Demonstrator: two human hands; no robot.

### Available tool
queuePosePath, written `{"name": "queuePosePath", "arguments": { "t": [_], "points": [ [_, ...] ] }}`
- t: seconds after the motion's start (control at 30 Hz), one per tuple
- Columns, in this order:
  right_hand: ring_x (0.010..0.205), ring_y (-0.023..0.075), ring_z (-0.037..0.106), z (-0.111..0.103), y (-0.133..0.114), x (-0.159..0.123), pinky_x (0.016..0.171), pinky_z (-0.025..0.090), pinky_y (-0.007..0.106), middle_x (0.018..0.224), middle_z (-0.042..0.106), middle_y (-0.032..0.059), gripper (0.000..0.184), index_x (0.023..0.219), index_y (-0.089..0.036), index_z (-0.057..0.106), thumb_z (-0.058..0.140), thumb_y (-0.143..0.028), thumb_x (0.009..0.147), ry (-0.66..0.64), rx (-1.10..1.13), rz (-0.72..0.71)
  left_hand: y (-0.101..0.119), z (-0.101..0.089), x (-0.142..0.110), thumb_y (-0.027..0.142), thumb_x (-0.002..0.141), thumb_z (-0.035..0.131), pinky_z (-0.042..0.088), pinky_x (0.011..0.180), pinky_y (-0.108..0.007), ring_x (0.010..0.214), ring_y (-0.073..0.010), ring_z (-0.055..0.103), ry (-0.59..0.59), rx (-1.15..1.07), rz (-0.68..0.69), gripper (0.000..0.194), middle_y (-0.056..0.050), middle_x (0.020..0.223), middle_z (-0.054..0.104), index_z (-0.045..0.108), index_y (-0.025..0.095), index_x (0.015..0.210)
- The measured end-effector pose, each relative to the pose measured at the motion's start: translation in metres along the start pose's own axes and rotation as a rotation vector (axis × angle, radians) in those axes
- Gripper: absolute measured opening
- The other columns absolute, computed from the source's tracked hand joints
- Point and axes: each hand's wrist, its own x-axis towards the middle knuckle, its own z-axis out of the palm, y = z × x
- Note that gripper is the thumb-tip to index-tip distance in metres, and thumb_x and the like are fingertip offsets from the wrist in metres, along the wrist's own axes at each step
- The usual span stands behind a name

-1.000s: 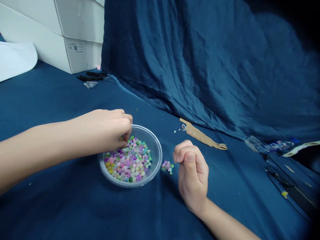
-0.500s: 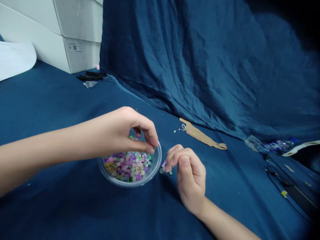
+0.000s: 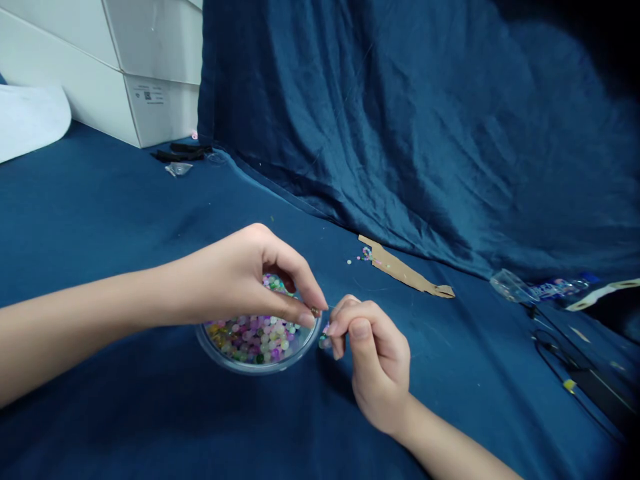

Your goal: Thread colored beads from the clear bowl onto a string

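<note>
My left hand point(image 3: 280, 287) is above a round clear plastic bowl point(image 3: 295, 363), its thumb and index finger pinching a small brownish-gold bead point(image 3: 315, 311). Many small beads point(image 3: 255, 337) in purple, pink, white, green and yellow fill part of the bowl. Just right of the rim, my right hand point(image 3: 377, 357) is closed, thumb against the curled fingers. A faint, thin thread seems to run from its fingertips toward the bead. Below those fingertips shows a little cluster of coloured beads point(image 3: 325, 339), partly hidden; whether it hangs or lies on the cloth I cannot tell.
Blue cloth point(image 3: 125, 413) covers the surface and rises behind as a curtain. A torn cardboard strip point(image 3: 407, 272) lies beyond my right hand, with small beads point(image 3: 367, 253) at its end. White boxes point(image 3: 160, 110) stand back left. A clear bottle point(image 3: 540, 290) and black cables point(image 3: 560, 360) lie right.
My left hand has moved slightly right and down, closer to my right fingertips, and the bead in its pinch now shows clearly. My right hand has hardly moved.
</note>
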Motion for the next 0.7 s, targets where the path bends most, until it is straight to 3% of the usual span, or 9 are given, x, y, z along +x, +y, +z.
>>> {"name": "queuePosePath", "arguments": {
  "t": [0.3, 0.7],
  "points": [
    [0.070, 0.0160, 0.055, 0.0004, 0.0008, 0.0003, 0.072, 0.045, 0.034, 0.073, 0.059, -0.0017, 0.028, 0.103, -0.025, 0.072, 0.048, -0.030, 0.118, -0.037, 0.001, 0.005, -0.0006, 0.0011, 0.0008, 0.021, 0.084, 0.091, 0.066, 0.080, -0.019, 0.087, -0.0184, 0.084, -0.012, -0.027, 0.015, 0.011, -0.002, 0.094, 0.088, 0.089, 0.019, 0.095],
    [0.068, 0.0168, 0.056, -0.0006, 0.0015, 0.0012, 0.066, 0.045, 0.033, 0.075, 0.060, 0.0002, 0.031, 0.095, -0.024, 0.069, 0.047, -0.030, 0.117, -0.008, -0.066, 0.028, -0.0022, 0.0010, 0.0002, 0.020, 0.085, 0.091, 0.068, 0.081, -0.018, 0.089, -0.0184, 0.085, 0.001, -0.045, 0.032, 0.012, -0.003, 0.095, 0.088, 0.088, 0.018, 0.096]
  ]
}}
